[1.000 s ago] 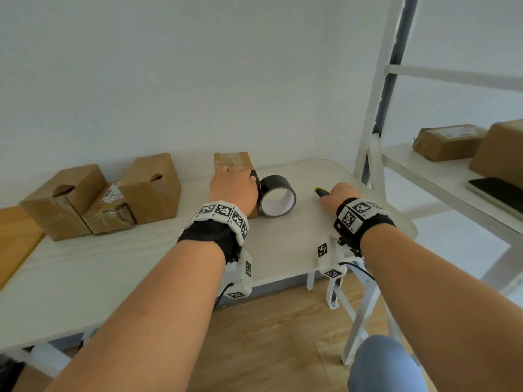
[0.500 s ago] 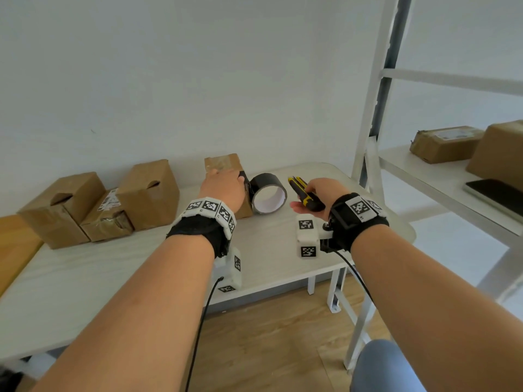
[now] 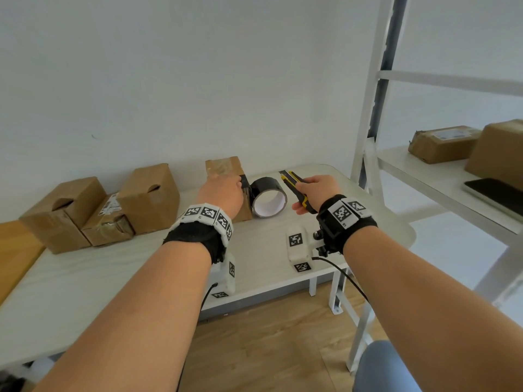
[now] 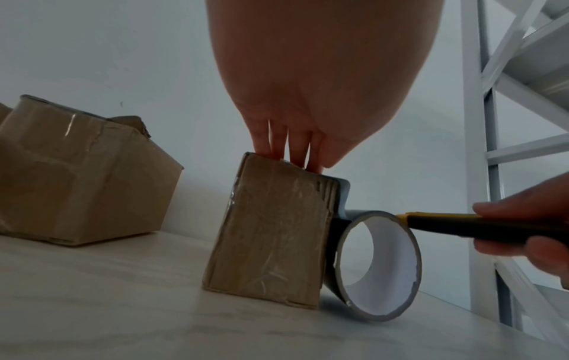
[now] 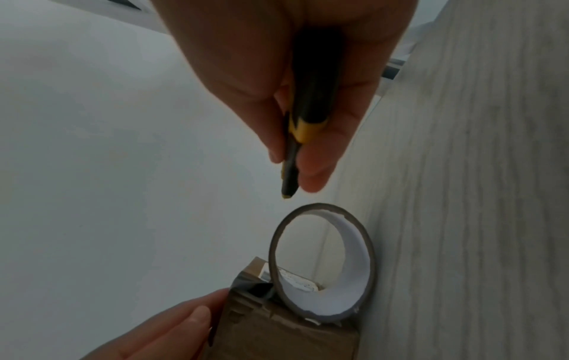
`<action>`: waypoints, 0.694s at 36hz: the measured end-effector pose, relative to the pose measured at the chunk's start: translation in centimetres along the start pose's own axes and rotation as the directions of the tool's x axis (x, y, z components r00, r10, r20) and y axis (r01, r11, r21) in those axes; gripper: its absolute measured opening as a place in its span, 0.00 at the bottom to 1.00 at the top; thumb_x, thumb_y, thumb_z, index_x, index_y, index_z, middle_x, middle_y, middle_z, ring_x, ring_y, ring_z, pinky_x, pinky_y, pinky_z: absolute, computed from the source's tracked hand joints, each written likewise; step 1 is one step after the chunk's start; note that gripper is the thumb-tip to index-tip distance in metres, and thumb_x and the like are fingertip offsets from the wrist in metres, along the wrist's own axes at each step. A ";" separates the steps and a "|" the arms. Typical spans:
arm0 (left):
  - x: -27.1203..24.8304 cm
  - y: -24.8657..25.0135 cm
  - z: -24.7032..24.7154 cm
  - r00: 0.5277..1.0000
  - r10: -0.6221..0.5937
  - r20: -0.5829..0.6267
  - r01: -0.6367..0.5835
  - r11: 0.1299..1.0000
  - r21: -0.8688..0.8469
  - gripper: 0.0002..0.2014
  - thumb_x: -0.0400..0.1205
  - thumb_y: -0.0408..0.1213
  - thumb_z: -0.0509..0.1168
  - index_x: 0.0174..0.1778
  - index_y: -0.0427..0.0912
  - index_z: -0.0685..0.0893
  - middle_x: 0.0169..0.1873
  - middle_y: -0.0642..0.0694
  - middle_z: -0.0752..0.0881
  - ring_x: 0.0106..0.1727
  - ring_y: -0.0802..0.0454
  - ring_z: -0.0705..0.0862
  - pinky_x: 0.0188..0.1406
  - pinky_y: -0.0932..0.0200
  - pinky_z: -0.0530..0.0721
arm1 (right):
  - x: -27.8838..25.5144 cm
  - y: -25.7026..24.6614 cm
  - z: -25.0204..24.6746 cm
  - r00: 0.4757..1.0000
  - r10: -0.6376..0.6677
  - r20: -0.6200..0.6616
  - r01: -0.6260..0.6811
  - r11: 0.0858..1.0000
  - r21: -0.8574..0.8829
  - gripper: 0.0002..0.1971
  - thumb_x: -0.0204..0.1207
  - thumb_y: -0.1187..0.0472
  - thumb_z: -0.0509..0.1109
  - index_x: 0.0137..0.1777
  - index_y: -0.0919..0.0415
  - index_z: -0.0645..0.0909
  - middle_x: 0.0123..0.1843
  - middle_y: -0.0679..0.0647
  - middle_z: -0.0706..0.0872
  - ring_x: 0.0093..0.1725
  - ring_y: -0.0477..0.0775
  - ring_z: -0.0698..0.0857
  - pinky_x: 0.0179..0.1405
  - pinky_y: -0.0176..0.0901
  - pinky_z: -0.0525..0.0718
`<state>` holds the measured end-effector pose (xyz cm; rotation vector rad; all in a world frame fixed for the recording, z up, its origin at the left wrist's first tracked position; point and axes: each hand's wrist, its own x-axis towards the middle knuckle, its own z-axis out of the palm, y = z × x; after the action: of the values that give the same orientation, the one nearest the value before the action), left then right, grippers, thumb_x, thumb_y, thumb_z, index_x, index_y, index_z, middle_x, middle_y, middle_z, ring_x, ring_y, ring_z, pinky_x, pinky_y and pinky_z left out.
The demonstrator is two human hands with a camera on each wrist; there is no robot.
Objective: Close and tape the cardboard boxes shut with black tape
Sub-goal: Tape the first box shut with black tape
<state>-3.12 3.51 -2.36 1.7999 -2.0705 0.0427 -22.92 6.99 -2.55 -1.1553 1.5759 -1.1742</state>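
Note:
A small taped cardboard box (image 3: 223, 168) (image 4: 270, 231) stands upright on the white table (image 3: 85, 273). My left hand (image 3: 222, 192) (image 4: 289, 151) lies on its top with straight fingers pressing down. A roll of black tape (image 3: 268, 193) (image 4: 378, 265) (image 5: 323, 263) leans on its edge against the box's right side. A strip of tape (image 3: 245, 183) (image 4: 343, 194) runs from the roll up to the box's top edge. My right hand (image 3: 317, 190) grips a yellow and black utility knife (image 3: 293, 183) (image 4: 446, 225) (image 5: 295, 146) just above the roll, tip pointing toward the box.
Three more cardboard boxes (image 3: 150, 199) (image 3: 62, 213) (image 3: 110, 222) stand at the table's back left. A white shelf unit (image 3: 424, 171) at the right holds two boxes (image 3: 441, 142) and a phone (image 3: 495, 193). A wooden surface (image 3: 14, 250) adjoins the table's left end.
My right hand has lifted the utility knife off the table and brought it left, over the tape roll. The left hand has stayed on the box.

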 end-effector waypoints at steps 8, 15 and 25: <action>-0.1 -0.2 0.1 0.999 0.030 -0.011 -0.030 0.999 0.019 0.18 0.87 0.35 0.48 0.64 0.39 0.81 0.64 0.43 0.81 0.67 0.43 0.75 0.60 0.53 0.72 | -0.6 -0.1 0.2 0.999 -0.017 -0.046 0.014 0.998 -0.053 0.06 0.78 0.57 0.71 0.46 0.59 0.82 0.33 0.63 0.89 0.21 0.56 0.84 0.18 0.38 0.81; 0.0 -0.4 -0.1 0.998 0.058 -0.010 -0.058 0.998 -0.012 0.17 0.86 0.32 0.49 0.60 0.37 0.83 0.61 0.43 0.82 0.63 0.44 0.77 0.60 0.54 0.72 | -0.8 -0.2 0.9 0.997 -0.054 -0.047 0.048 0.991 -0.121 0.11 0.78 0.51 0.69 0.50 0.60 0.80 0.32 0.59 0.90 0.22 0.55 0.86 0.19 0.37 0.81; 0.2 -0.7 -0.3 0.997 0.080 0.007 -0.080 0.997 0.020 0.17 0.85 0.32 0.49 0.56 0.40 0.84 0.56 0.43 0.84 0.63 0.44 0.75 0.54 0.54 0.73 | -1.8 -1.8 3.3 0.977 -0.140 0.163 0.177 0.955 -0.238 0.25 0.76 0.68 0.61 0.74 0.60 0.70 0.43 0.57 0.87 0.31 0.58 0.89 0.27 0.47 0.89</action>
<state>-2.39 3.30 -2.21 1.7305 -2.1531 0.0811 -19.08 7.80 -1.36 -1.5232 1.5742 -0.9847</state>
